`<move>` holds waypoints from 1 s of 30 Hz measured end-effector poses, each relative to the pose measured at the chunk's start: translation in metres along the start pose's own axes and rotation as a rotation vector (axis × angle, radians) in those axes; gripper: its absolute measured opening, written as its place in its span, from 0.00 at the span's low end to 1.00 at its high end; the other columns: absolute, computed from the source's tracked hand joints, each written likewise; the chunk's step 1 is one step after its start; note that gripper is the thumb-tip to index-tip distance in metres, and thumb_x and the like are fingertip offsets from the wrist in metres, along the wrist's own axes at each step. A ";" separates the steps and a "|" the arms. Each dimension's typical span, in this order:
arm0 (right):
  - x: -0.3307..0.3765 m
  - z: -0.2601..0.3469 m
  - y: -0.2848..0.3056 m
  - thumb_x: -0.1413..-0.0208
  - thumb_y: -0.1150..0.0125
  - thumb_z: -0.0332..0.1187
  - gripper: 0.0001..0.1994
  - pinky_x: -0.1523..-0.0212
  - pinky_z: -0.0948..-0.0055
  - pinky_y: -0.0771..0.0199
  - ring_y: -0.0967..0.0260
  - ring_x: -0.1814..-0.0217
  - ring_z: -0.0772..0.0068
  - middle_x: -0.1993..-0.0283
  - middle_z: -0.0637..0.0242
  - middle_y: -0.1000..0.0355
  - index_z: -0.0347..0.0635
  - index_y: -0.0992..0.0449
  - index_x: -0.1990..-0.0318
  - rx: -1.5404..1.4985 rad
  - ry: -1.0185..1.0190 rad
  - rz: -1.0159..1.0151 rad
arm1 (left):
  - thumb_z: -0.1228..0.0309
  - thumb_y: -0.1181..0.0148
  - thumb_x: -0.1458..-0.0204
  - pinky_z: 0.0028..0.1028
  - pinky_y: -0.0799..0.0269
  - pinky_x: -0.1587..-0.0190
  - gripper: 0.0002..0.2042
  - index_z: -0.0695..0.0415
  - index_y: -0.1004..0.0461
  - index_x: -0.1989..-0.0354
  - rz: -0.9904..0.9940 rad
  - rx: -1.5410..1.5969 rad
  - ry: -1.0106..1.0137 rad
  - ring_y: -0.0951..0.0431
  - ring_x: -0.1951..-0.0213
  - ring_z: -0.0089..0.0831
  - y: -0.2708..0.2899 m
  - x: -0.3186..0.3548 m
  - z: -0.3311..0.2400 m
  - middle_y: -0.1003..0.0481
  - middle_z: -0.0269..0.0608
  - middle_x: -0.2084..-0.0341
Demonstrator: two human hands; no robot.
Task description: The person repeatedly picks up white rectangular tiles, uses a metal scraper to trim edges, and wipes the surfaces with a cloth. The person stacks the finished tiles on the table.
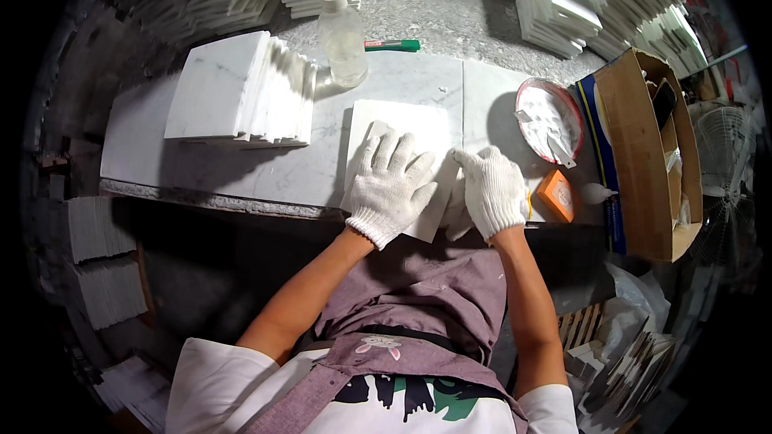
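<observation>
- Left end of the table (145, 145): bare marble in front of and left of the leaning stack of tiles (241, 88), room to pass.
- Far edge: the plastic bottle (342, 36) and green marker (392, 46) stand in the way.
- Right end: the red-rimmed bowl (549, 120), orange block (556, 195) and cardboard box (647, 153) crowd the edge.
- A bare strip lies between the flat tile (402, 133) and the bowl.
</observation>
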State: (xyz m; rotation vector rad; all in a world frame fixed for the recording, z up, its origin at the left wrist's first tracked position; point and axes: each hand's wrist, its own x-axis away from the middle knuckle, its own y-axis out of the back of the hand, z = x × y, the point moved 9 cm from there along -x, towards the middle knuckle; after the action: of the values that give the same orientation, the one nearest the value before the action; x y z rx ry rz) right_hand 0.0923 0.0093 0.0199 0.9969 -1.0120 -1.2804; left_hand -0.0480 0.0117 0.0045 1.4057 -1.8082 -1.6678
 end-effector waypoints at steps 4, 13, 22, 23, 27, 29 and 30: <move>0.003 0.000 0.000 0.46 0.48 0.31 0.15 0.62 0.57 0.26 0.26 0.64 0.50 0.65 0.54 0.27 0.56 0.20 0.52 -0.018 -0.009 -0.005 | 0.54 0.39 0.52 0.47 0.53 0.31 0.21 0.45 0.23 0.50 0.005 -0.008 -0.002 0.41 0.37 0.45 -0.002 0.001 0.002 0.34 0.44 0.43; -0.004 -0.005 0.002 0.45 0.49 0.31 0.14 0.62 0.58 0.26 0.26 0.64 0.50 0.64 0.54 0.27 0.56 0.19 0.56 -0.025 0.006 -0.012 | 0.53 0.40 0.52 0.47 0.52 0.32 0.21 0.45 0.23 0.50 -0.009 -0.030 -0.026 0.40 0.38 0.46 -0.003 0.001 0.000 0.33 0.45 0.44; 0.074 -0.029 0.003 0.44 0.42 0.31 0.12 0.59 0.66 0.27 0.26 0.60 0.59 0.63 0.59 0.25 0.52 0.18 0.54 -0.511 -0.119 0.070 | 0.52 0.41 0.51 0.46 0.53 0.32 0.22 0.46 0.24 0.48 0.006 -0.011 -0.027 0.40 0.38 0.47 0.000 0.004 0.000 0.33 0.46 0.43; 0.083 -0.031 0.002 0.44 0.42 0.30 0.12 0.59 0.67 0.27 0.26 0.60 0.59 0.63 0.59 0.25 0.51 0.18 0.54 -0.576 -0.131 0.046 | 0.52 0.42 0.51 0.46 0.53 0.32 0.22 0.46 0.24 0.48 0.000 -0.013 -0.032 0.40 0.38 0.47 0.001 0.002 0.001 0.33 0.46 0.43; 0.105 -0.021 -0.010 0.44 0.39 0.31 0.11 0.57 0.70 0.26 0.25 0.59 0.59 0.60 0.59 0.22 0.46 0.19 0.54 -0.630 -0.007 -0.033 | 0.52 0.41 0.51 0.46 0.53 0.32 0.22 0.46 0.24 0.49 -0.012 -0.035 -0.032 0.40 0.38 0.46 0.004 0.003 0.001 0.33 0.46 0.43; 0.110 -0.022 -0.012 0.42 0.39 0.33 0.11 0.59 0.71 0.26 0.26 0.62 0.62 0.65 0.61 0.23 0.47 0.19 0.53 -0.676 -0.072 -0.009 | 0.53 0.41 0.52 0.46 0.52 0.32 0.21 0.46 0.23 0.49 -0.038 -0.043 -0.037 0.40 0.38 0.46 0.003 0.002 -0.001 0.33 0.46 0.43; 0.112 -0.022 -0.015 0.43 0.39 0.33 0.11 0.59 0.71 0.26 0.26 0.63 0.63 0.66 0.61 0.24 0.48 0.19 0.53 -0.690 -0.106 -0.007 | 0.53 0.41 0.52 0.46 0.52 0.32 0.21 0.45 0.23 0.50 -0.030 -0.047 -0.033 0.40 0.38 0.46 0.004 0.004 0.000 0.33 0.45 0.44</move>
State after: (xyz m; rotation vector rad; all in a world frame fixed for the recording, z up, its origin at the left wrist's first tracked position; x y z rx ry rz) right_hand 0.1131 -0.1032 0.0029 0.4034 -0.5655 -1.5472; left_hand -0.0515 0.0079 0.0062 1.4004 -1.7619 -1.7468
